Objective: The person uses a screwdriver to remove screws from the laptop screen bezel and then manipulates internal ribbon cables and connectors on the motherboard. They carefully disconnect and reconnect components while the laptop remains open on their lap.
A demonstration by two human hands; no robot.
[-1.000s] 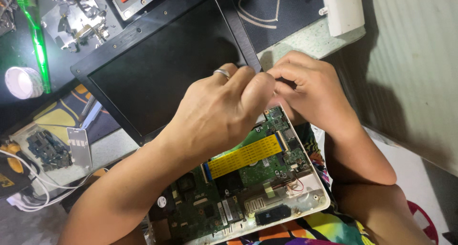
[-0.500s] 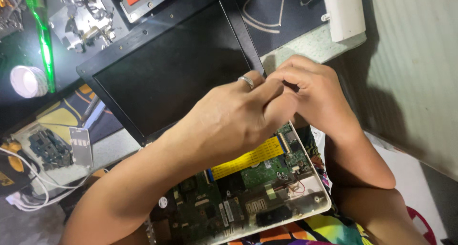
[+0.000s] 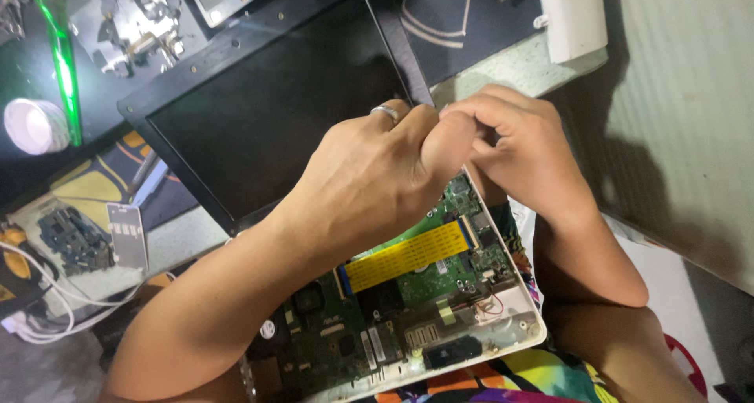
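Compared with a second ago, both hands are sitting a little higher against the screen's corner and the view is shifting slightly, so more of the yellow cable is showing. At the far left, a round white lamp (image 3: 33,126) is glowing beside a bright green strip (image 3: 59,57), and below them a small dark circuit board (image 3: 75,239) is lying on the worktop (image 3: 177,246) near thin white wires (image 3: 39,293). The laptop's screen (image 3: 267,112) is standing open, a flat, matte black panel with a narrow bezel. The left hand (image 3: 377,175), wearing a silver ring (image 3: 385,112), is curling into a tight grip at the screen's right lower corner; what it pinches is hidden behind the knuckles. Beneath it the opened laptop (image 3: 408,309) is resting on the lap, its white plastic shell framing a green motherboard crossed by a flat, ribbed yellow cable (image 3: 408,254). The right hand (image 3: 518,155) is pressing against the left, fingers bunched closely at the same corner, their hold also unclear. Beyond it a white box (image 3: 573,14) is lying on the worktop.
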